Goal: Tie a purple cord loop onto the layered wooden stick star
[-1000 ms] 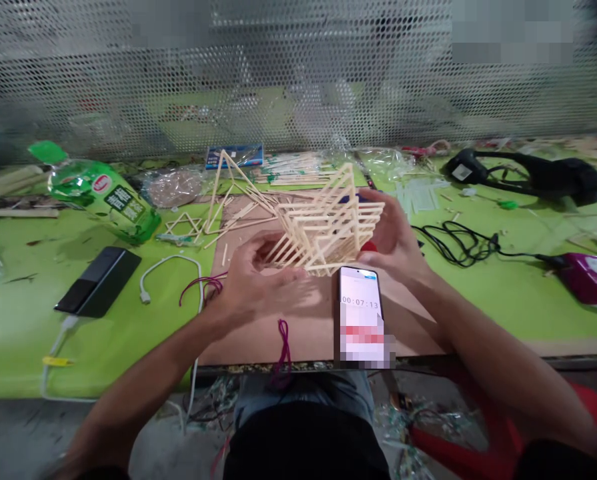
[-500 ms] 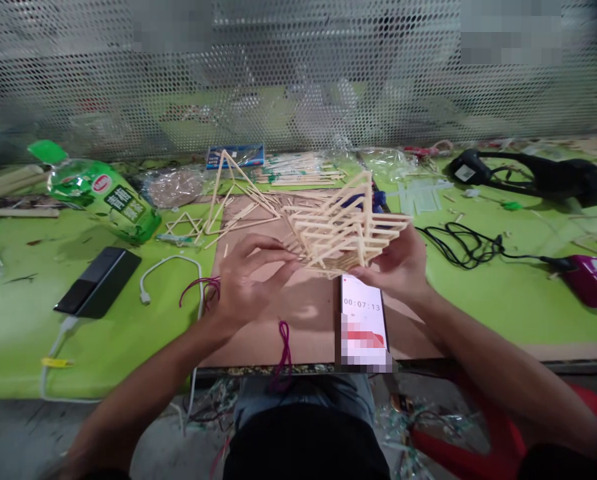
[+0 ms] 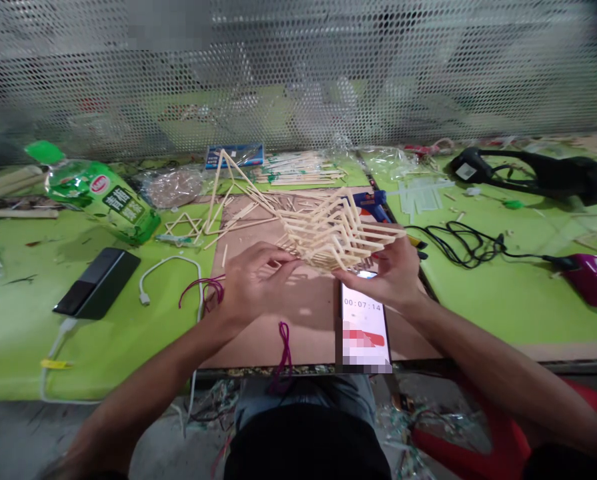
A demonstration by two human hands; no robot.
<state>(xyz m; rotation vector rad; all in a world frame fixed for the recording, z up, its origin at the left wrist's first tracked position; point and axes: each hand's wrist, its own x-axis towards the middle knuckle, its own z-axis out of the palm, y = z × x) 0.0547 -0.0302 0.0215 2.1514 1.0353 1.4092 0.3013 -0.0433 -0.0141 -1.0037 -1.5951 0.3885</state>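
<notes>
A lattice model of thin wooden sticks [image 3: 343,237] is held above the brown board [image 3: 308,333]. My right hand [image 3: 395,270] grips its right side, thumb along the lower edge. At its left end, my left hand [image 3: 263,270] pinches the model's edge between thumb and fingers. Just behind lie loose wooden sticks [image 3: 243,217] and a larger triangular stick frame [image 3: 221,193]. A small star-shaped stick frame [image 3: 184,228] rests further left. Partly hidden behind the model is a blue glue gun [image 3: 371,200].
A phone [image 3: 363,320] showing a timer lies at the board's front edge. On the left are a green drink bottle [image 3: 101,193], a black power bank [image 3: 98,283] and a white cable [image 3: 171,261]. A black cable [image 3: 458,250] and purple box [image 3: 595,280] are at right. A perforated metal screen [image 3: 298,67] stands behind.
The stick model has tilted and shifted slightly left and down, with both hands still on it. More of the glue gun shows behind it.
</notes>
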